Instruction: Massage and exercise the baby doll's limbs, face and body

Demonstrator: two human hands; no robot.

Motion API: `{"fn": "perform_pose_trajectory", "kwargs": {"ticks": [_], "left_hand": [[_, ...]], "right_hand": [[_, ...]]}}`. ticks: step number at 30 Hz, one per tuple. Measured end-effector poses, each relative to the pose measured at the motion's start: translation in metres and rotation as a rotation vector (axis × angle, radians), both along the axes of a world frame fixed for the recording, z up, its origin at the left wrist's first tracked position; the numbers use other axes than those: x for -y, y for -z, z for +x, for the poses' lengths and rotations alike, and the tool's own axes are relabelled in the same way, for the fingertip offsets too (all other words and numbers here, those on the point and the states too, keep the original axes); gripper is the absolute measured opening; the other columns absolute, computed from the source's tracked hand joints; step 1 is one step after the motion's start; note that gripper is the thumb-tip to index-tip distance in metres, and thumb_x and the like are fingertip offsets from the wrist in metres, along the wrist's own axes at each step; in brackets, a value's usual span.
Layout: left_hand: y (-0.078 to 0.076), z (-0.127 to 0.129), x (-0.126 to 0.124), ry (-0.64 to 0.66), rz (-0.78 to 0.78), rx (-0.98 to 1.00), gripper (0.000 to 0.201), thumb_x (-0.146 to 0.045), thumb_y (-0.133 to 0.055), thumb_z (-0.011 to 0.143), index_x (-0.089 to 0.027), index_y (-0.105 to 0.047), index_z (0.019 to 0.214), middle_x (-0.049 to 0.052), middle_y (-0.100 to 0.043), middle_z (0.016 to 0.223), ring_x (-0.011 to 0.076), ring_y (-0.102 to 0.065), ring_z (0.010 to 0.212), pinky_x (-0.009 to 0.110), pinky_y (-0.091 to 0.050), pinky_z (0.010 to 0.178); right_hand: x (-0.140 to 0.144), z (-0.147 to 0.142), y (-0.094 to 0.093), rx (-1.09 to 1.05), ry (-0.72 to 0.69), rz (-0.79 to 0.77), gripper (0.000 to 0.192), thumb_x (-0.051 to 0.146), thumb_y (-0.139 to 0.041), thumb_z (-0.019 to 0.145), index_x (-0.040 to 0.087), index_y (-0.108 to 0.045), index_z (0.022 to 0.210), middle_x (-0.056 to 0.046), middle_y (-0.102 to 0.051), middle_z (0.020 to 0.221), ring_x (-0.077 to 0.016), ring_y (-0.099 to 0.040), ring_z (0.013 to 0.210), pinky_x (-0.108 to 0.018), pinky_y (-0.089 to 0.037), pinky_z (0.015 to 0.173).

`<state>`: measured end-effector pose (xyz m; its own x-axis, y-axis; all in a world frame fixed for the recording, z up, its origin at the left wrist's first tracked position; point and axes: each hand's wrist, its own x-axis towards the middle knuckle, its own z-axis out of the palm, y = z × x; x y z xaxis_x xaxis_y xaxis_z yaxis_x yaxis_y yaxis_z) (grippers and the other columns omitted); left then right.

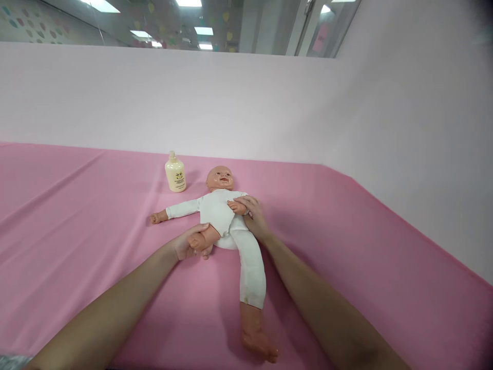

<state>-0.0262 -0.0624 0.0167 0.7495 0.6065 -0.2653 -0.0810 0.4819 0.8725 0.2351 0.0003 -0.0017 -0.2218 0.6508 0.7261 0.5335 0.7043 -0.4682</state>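
Observation:
A baby doll (215, 210) with a white cloth body lies on its back, its head pointing away from me. My left hand (188, 244) is wrapped round one of its lower legs, which is folded up toward the belly with the bare foot (197, 241) showing. With my right hand (254, 213) I hold the doll's arm on the right side, bent in so its small hand (238, 207) rests over the torso. The other leg (252, 267) stretches straight toward me, and the other arm (183, 208) points out to the left.
A cream pump bottle (175, 174) stands upright left of the doll's head. The pink padded surface (77, 231) has creases at the left. A white wall (173, 97) rises behind it and along the right, with a window or mirror (215, 25) above.

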Motion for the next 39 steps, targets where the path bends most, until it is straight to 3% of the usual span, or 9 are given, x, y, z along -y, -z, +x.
{"fn": "perform_pose_trajectory", "kwargs": {"ticks": [9, 17, 22, 29, 39], "left_hand": [[0.018, 0.003, -0.003, 0.024, -0.003, -0.059, 0.059, -0.066, -0.044, 0.086, -0.017, -0.056, 0.054, 0.004, -0.046, 0.04, 0.0162, -0.044, 0.044, 0.033, -0.039, 0.053], [0.01, 0.002, -0.002, 0.05, 0.017, -0.062, 0.057, -0.063, -0.041, 0.089, -0.019, -0.054, 0.055, 0.003, -0.044, 0.04, 0.0168, -0.043, 0.044, 0.033, -0.038, 0.053], [0.014, 0.003, 0.0, 0.023, 0.004, -0.053, 0.055, -0.064, -0.046, 0.087, -0.019, -0.056, 0.058, 0.002, -0.042, 0.038, 0.0174, -0.043, 0.044, 0.033, -0.036, 0.052], [0.01, 0.003, 0.002, 0.02, -0.021, -0.1, 0.056, -0.069, -0.049, 0.083, -0.017, -0.061, 0.066, 0.004, -0.051, 0.042, 0.0156, -0.041, 0.042, 0.032, -0.032, 0.049], [0.007, 0.005, 0.001, 0.043, -0.031, -0.174, 0.059, -0.076, -0.05, 0.078, -0.019, -0.054, 0.061, 0.002, -0.05, 0.041, 0.0138, -0.035, 0.039, 0.032, -0.032, 0.049]], "right_hand": [[0.0, 0.0, -0.001, -0.009, -0.025, 0.027, 0.061, 0.002, -0.044, 0.073, 0.028, -0.069, 0.122, -0.005, -0.068, 0.119, -0.0252, -0.055, 0.119, -0.047, -0.044, 0.107], [0.0, 0.0, -0.002, 0.0, -0.028, 0.028, 0.06, 0.002, -0.044, 0.074, 0.027, -0.069, 0.122, -0.005, -0.068, 0.119, -0.0251, -0.056, 0.119, -0.047, -0.044, 0.106], [0.001, -0.001, -0.002, -0.006, -0.026, 0.044, 0.061, 0.002, -0.044, 0.073, 0.028, -0.069, 0.121, -0.005, -0.068, 0.117, -0.0249, -0.056, 0.118, -0.047, -0.044, 0.106], [0.002, 0.0, -0.004, 0.007, -0.021, 0.028, 0.06, 0.002, -0.044, 0.074, 0.028, -0.069, 0.121, -0.005, -0.068, 0.118, -0.0253, -0.057, 0.119, -0.047, -0.044, 0.106], [0.003, -0.001, -0.004, 0.006, -0.007, 0.014, 0.058, 0.003, -0.043, 0.075, 0.027, -0.069, 0.12, -0.005, -0.068, 0.118, -0.0243, -0.057, 0.119, -0.046, -0.045, 0.106]]}}
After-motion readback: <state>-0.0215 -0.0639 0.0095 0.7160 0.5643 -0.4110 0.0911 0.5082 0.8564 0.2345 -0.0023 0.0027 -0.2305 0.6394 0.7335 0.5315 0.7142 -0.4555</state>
